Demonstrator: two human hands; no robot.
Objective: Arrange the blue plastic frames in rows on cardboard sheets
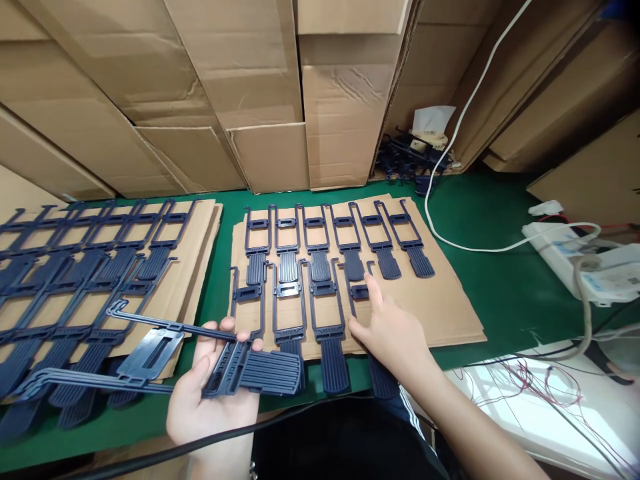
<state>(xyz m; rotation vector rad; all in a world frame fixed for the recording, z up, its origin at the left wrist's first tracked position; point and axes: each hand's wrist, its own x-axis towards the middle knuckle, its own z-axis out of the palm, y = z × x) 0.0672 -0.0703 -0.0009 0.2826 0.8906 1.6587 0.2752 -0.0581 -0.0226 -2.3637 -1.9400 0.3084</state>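
My left hand [215, 393] is palm up, with its fingers curled around a dark blue ribbed plastic frame [273, 373]. The frame's two long hooked arms point left, and doubled lines along them suggest more than one nested piece. My right hand [393, 330] reaches over a similar frame [384, 380] in the front row on the cardboard sheet [440, 300]. Its thumb and index finger are at the two sides of that frame. The palm hides the frame's middle, and the other fingers are out of sight.
More such frames lie in rows on the right sheet and on a left cardboard stack [203, 267], over a green table [280, 197]. Cardboard boxes [345, 127] stand behind. A white cable [453, 143] runs to a white box-shaped device [575, 257] at right. Thin red wires [530, 383] lie below it.
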